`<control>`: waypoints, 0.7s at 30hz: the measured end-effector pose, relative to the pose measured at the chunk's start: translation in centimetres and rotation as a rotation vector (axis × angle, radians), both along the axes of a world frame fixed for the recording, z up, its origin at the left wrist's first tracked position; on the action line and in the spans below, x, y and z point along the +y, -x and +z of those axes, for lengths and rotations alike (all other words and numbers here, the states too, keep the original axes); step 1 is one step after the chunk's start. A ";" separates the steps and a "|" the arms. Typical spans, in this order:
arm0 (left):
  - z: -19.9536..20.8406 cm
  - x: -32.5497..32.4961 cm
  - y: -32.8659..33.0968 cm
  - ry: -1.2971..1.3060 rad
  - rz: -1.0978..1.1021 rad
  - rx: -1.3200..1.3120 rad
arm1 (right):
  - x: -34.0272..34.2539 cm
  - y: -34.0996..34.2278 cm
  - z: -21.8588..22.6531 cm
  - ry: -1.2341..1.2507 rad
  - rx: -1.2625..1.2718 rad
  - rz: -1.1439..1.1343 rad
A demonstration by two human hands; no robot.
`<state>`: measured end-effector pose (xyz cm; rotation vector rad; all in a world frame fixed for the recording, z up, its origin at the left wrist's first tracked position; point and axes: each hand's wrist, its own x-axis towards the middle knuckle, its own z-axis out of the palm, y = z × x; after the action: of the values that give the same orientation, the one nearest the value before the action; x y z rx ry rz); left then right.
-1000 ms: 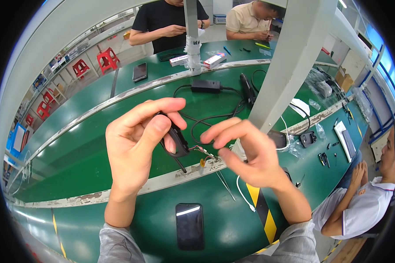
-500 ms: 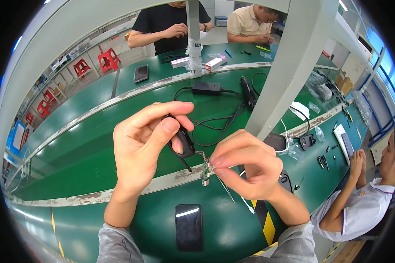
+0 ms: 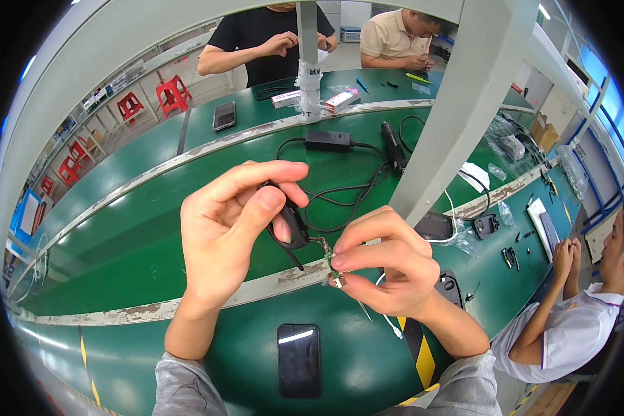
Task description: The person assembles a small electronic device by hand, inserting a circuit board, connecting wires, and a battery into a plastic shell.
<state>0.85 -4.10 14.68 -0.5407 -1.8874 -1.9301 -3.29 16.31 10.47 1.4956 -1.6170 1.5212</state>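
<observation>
From my end, I had the left hand (image 3: 218, 232) closed around the black casing (image 3: 297, 234) and the right hand (image 3: 399, 263) pinching the small green circuit board (image 3: 329, 259) between thumb and fingers. Board sat below and right of the casing's lower end, apart from it but joined by thin wires (image 3: 321, 241); right hand was nearer, on the board's right side. Long axis ran roughly top to bottom in view, metal connector (image 3: 339, 281) lowest (fingertips covered part, so I couldn't tell exact tilt).
</observation>
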 end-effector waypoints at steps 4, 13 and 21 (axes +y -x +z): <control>-0.1 0.2 0.1 0.036 -0.041 0.005 | 0.2 0.0 0.0 0.061 -0.071 -0.012; -0.2 1.2 -0.6 0.239 -0.142 0.071 | 0.8 -0.9 0.6 0.108 -0.446 0.024; -0.4 1.6 -1.3 0.138 -0.064 0.109 | 1.0 -1.7 1.1 0.093 -0.300 -0.088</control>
<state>2.12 -2.49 14.32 -0.7412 -1.9648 -1.7786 -1.59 17.27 11.62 1.1741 -1.7228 1.8115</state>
